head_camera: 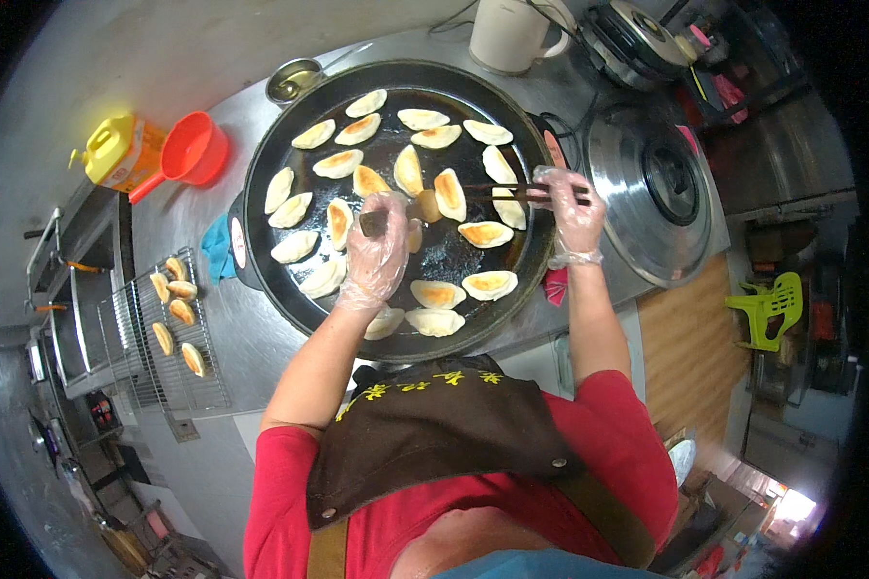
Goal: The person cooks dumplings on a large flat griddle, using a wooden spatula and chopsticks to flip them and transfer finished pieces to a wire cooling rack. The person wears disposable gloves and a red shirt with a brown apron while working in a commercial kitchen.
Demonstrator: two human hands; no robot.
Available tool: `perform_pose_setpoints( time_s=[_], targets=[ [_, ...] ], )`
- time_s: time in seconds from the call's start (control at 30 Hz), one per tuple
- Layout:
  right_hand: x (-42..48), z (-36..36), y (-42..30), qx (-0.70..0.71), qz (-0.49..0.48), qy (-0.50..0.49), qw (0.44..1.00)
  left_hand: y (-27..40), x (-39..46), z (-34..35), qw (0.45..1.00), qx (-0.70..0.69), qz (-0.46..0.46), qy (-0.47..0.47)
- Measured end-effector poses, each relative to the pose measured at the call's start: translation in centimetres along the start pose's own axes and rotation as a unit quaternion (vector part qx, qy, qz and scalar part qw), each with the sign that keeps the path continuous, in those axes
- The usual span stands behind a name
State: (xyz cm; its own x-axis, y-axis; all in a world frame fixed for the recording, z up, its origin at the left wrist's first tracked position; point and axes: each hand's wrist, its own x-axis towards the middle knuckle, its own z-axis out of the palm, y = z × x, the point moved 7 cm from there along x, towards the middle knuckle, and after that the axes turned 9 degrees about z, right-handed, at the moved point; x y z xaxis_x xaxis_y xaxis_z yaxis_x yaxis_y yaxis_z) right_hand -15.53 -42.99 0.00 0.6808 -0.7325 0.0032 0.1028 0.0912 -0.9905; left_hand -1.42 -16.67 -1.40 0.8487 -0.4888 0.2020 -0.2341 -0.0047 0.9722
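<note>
A large black electric frying pan [261, 145] lies before me, with several half-moon dumplings spread over its oiled base. Some show browned faces, others are pale. In a clear plastic glove, my left hand [378, 250] grips a utensil with a flat tan end [427, 207], possibly a wooden spatula; most of its handle is hidden by the fingers. My right hand [568, 210], also gloved, holds dark chopsticks [503, 192] across the pan's right rim. Their tips reach a browned dumpling [450, 195], which stands between chopsticks and utensil. Whether it is pinched I cannot tell.
Left of the pan are a wire rack [166, 340] with several browned dumplings, a blue cloth [219, 247], a red ladle [194, 149] and a yellow oil jug [119, 152]. A metal oil bowl [295, 79] and white jug [510, 36] stand behind. A glass lid [623, 181] leans right.
</note>
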Motion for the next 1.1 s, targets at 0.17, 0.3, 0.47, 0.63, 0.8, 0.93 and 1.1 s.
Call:
perform_pose_setpoints(
  time_s=[0.17, 0.3, 0.47, 0.63, 0.8, 0.93, 1.1],
  targets=[
    [-0.9, 0.8, -3.1, 0.001, 0.042, -0.022, 0.999, 1.2, -0.5, -1.4, 0.999, -0.015, -0.02, 0.028],
    [-0.5, 0.3, -0.9, 0.021, 0.038, 0.007, 0.999, 1.7, -0.7, -2.0, 0.999, 0.037, -0.001, 0.009],
    [-0.4, 1.2, 2.7, 0.03, 0.069, -0.039, 0.996, 0.8, -1.1, -1.2, 1.0, 0.005, 0.021, 0.019],
    [-1.5, -0.6, -0.8, 0.019, 0.033, -0.017, 0.999, 2.0, -1.6, -1.4, 0.999, -0.037, -0.013, 0.026],
    [-3.6, -5.5, -5.2, -0.136, 0.057, 0.017, 0.989, 4.8, -3.4, 0.0, 0.995, -0.086, -0.044, -0.019],
    [-4.9, -6.8, -2.3, -0.145, 0.059, 0.056, 0.986, 4.4, -3.1, 2.5, 0.994, -0.028, 0.06, -0.09],
    [-6.0, -6.4, -1.1, -0.04, 0.033, 0.101, 0.994, 3.7, -2.5, 3.2, 0.991, -0.006, 0.084, -0.109]
  ],
)
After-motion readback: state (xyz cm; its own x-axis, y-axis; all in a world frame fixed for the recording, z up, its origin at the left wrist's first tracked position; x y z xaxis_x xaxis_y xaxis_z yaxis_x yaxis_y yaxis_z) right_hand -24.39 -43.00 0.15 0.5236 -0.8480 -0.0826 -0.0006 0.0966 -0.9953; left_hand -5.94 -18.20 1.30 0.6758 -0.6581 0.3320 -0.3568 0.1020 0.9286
